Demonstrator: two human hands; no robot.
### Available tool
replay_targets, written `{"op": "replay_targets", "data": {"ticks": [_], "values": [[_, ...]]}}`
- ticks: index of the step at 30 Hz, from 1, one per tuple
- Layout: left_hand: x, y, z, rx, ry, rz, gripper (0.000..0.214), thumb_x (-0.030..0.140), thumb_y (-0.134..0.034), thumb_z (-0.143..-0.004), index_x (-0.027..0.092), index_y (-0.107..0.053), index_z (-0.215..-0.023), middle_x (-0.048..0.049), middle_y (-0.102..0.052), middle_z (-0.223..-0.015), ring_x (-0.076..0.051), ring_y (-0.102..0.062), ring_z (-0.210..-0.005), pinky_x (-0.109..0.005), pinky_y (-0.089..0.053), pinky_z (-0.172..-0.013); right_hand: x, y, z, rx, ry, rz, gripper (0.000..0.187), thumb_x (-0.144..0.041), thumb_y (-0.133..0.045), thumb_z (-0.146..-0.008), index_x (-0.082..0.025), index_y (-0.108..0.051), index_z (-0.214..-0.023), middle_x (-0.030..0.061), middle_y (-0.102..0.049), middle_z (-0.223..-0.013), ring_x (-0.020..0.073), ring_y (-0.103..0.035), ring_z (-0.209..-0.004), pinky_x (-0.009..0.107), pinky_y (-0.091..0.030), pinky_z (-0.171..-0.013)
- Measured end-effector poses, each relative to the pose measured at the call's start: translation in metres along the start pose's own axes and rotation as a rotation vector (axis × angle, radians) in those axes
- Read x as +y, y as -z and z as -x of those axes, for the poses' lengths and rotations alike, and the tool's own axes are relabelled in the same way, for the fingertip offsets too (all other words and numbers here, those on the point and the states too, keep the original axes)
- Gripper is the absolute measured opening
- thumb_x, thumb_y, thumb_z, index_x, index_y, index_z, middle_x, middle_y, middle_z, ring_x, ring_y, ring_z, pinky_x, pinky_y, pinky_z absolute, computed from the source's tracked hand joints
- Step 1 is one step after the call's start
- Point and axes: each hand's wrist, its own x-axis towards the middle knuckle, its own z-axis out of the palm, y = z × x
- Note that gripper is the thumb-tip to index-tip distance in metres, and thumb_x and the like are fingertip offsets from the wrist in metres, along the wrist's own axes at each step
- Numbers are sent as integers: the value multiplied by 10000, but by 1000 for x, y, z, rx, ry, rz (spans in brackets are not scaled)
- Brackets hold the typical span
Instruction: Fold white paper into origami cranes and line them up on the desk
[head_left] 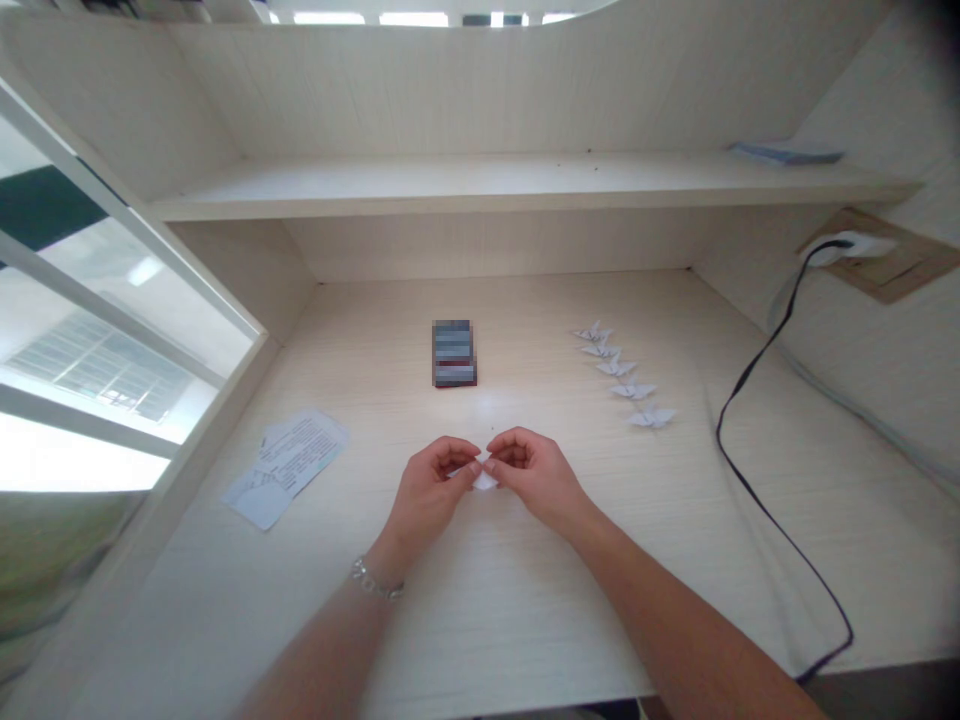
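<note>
Paper fold [484,481] pinched between my left hand [429,492] and right hand [537,476] near the worktop's [487,610] front edge; uneven pull could tear it or skew the crease.

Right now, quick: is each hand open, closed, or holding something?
Left hand: fingers pinched shut on the small white folded paper.
Right hand: fingers pinched shut on the same paper.
</note>
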Motion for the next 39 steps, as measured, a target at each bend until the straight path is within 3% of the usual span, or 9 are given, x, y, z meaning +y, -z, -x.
{"op": "replay_targets", "data": {"ticks": [8, 13, 23, 33, 39], "values": [[0, 3, -1, 24, -23, -10, 186, 228, -643, -669, 155, -593, -833, -29, -625, -782, -126, -581, -692, -227, -463, -609, -11, 5, 0, -15, -129, -125, 237, -293, -671, -628, -168, -605, -818, 9, -613, -693, 132, -586, -654, 263, -508, -568], [-1, 2, 0, 8, -34, -29, 188, 230, -637, -678, 152, -593, -844, -35, -627, -789, -131, -586, -706, -235, -472, -624, -2, 3, -1, -40, -61, -25, 222, -299, -636, -676, -171, -595, -853, 5, -606, -679, 130, -576, -631, 259, -489, -554], [7, 3, 0, -24, 101, 182, 204, 222, -594, -710, 143, -578, -898, -32, -645, -731, -140, -602, -661, -252, -502, -574, -1, 4, 0, -47, 11, 53, 154, -240, -615, -691, -173, -571, -823, -1, -586, -675, 122, -543, -609, 249, -434, -560], [-1, 1, -1, -16, 42, 59, 185, 166, -660, -646, 131, -588, -813, -15, -628, -701, -108, -586, -638, -218, -480, -594, 0, 3, 2, -79, 70, 212, 119, -205, -570, -716, -178, -561, -832, -5, -577, -683, 118, -537, -631, 244, -418, -577], [6, 6, 0, -67, 126, 158, 239, 125, -597, -672, 131, -589, -911, -45, -648, -793, -147, -612, -718, -288, -515, -657, 0, 7, 0, -76, 73, 183, 124, -181, -560, -717, -185, -538, -839, -7, -579, -710, 115, -539, -637, 243, -421, -580]]}}
